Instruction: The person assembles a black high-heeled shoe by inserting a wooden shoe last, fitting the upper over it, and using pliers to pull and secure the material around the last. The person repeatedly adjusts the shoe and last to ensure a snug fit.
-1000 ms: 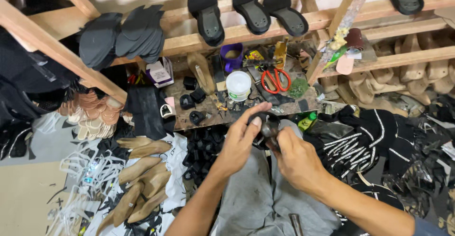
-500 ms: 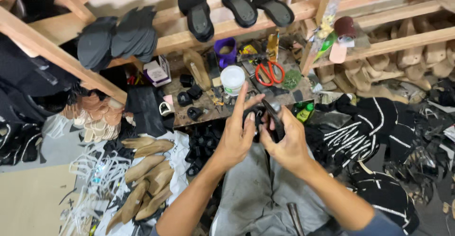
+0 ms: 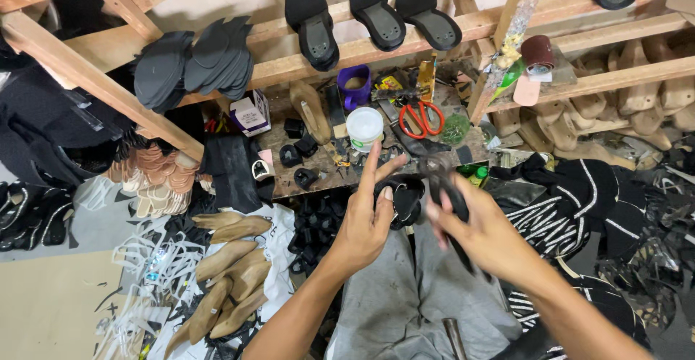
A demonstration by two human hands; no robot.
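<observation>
Over the last second the 2 hands have drawn a little apart above the person's lap, and the dark tool that was pressed in close between them is now swung out to the right, so the black shoe part is more exposed than it was, which I read as a pause between grips rather than a finished step. The left hand (image 3: 365, 222) holds the black shoe part (image 3: 402, 202) against its palm with the lower fingers, while the index and middle fingers stick straight up, unclenched, toward the workbench. The right hand (image 3: 483, 235) is closed round a dark, blurred tool (image 3: 441, 179), probably pliers, though the motion smear hides exactly how the fingers wrap it. The shoe part sits just beside the left fingertips and just left of the tool, over grey trousers (image 3: 405, 309). Beyond, near the front edge of the cluttered workbench (image 3: 289, 183), stand a white tub (image 3: 364, 127) and red-handled scissors (image 3: 418, 117). 3 black pointed soles (image 3: 376, 9) rest on the wooden rail above, and tan wooden lasts (image 3: 232, 273) lie piled on the floor at the left.
</observation>
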